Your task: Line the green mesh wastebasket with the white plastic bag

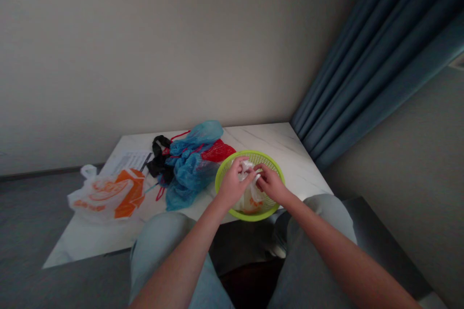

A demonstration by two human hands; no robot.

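A white plastic bag [255,194] with some orange print is pinched between my two hands, over a lime green mesh basket [277,171]. My left hand [234,182] has its fingers closed on the gathered top of the bag from the left. From the right, my right hand [271,182] grips the same bunched part, its fingertips close to the left ones. The lower part of the bag hangs into the basket. The basket stands at the front edge of a white marbled table [300,169].
Left of the basket lies a heap of blue plastic bags [194,169], with a red bag [218,150] and a black bag [159,157]. A white and orange bag [112,195] lies at the table's left end. A wall stands behind; a blue curtain [358,67] hangs at right.
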